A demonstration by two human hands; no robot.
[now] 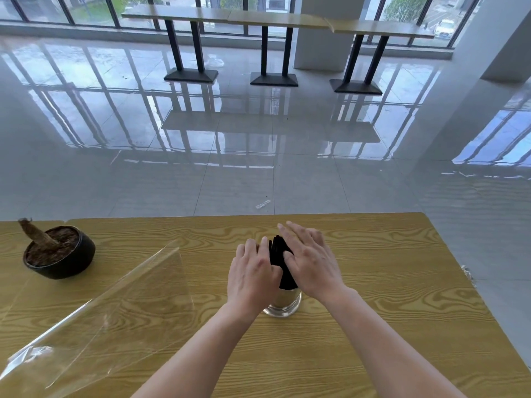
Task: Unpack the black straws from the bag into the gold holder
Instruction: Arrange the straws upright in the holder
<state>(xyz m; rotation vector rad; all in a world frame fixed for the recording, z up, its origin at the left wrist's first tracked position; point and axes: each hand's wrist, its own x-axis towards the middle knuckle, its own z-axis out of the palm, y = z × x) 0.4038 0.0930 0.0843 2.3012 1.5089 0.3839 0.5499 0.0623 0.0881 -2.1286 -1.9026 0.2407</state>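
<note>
Both bare forearms come up from the bottom edge and meet at the middle of the wooden table (388, 282). Left hand (253, 271) sits against the left side of the black straws (278, 254), fingers bent a little at the knuckles, thumb hidden. Can't tell if it really grips the bundle or just leans on it. Right hand (311, 262) is flat, with straight, slightly spread fingers pointing away from the person. Palm side and thumb press the right side of the straws, nothing curled round them.

Straws stand as one tight dark bundle, bottom ends down inside the gold holder (283, 300), tops sticking up between the two hands and leaning a bit away from the person. Holder is upright on the table, just below the wrists, with a shiny rounded base. Its rim is mostly covered by the hands.

Clear bag (120, 297) lies off to the left on the table, well apart from the holder. It is see-through and looks emptied, with its crumpled end near the lower left corner.

Black plant pot (61, 254) with soil and a cut brown stump sits near the table's far left edge. Small clear wrapper scrap (263, 204) lies on the glossy tiled floor (201, 124) just past the table. High bar tables (273, 18) on black pedestals stand along the windows.
</note>
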